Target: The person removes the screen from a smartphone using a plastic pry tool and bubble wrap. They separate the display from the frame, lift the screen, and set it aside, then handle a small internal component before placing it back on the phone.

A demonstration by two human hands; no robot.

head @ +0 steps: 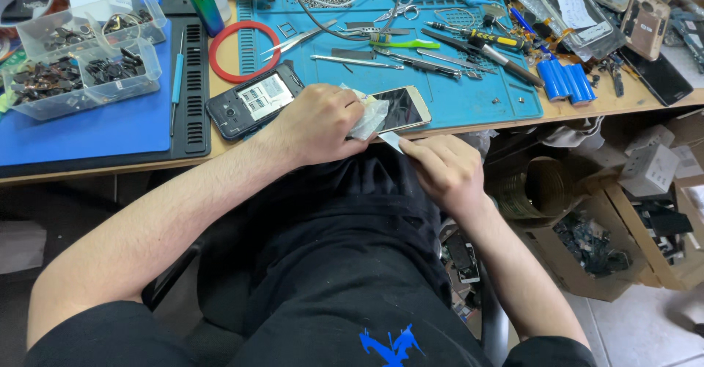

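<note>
1. The black shirt [352, 264] of the person is nearest to the camera and fills the lower middle of the view.
2. The desk [110, 163] runs across the top; on it lie a blue mat [469, 96] with many tools and a blue pad [88, 129] at the left.
3. The left hand [319, 123] is curled together and presses a white cloth [369, 118] on the gold phone [402, 108].
4. The right hand [444, 167] is at the desk edge, its fingers pinched on a thin pale strip [391, 141] that points toward the phone.
5. The gold phone lies with its dark screen up, at the front edge of the mat, partly under the cloth.
6. A black phone [253, 101] with its back open lies just beside the left hand.
7. A red ring [244, 50] is behind the black phone.
8. Clear boxes [84, 55] with dark small parts stand at the far left.
9. Blue cells [565, 79] lie at the right end of the mat.
</note>
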